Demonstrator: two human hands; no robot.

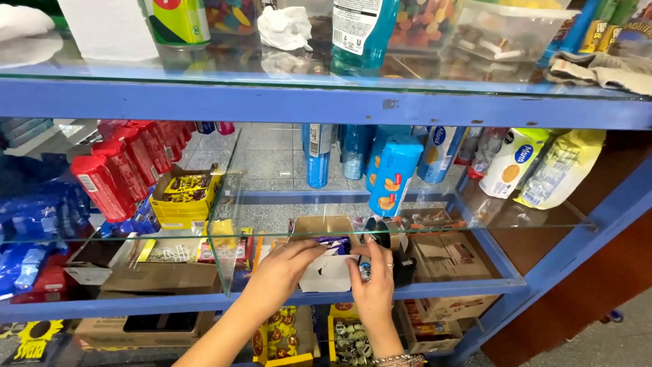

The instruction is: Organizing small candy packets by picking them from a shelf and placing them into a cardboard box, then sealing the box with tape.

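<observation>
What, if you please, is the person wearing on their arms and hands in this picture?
Both forearms are bare, with no sleeves in view. The left hand wears no glove or ring that shows. The right hand is also ungloved, with a beaded bracelet at the wrist.

**Shelf layout around the small carton**

On the lower glass shelf (475, 268), a small open carton (326, 268) sits between 2 hands: left hand (282, 268) at its left side, right hand (373, 285) at its right. A tray of wrapped bars (185, 197) stands left and behind it, flat cartons (448, 255) to the right, upright biscuit packs (394, 173) behind.
</observation>
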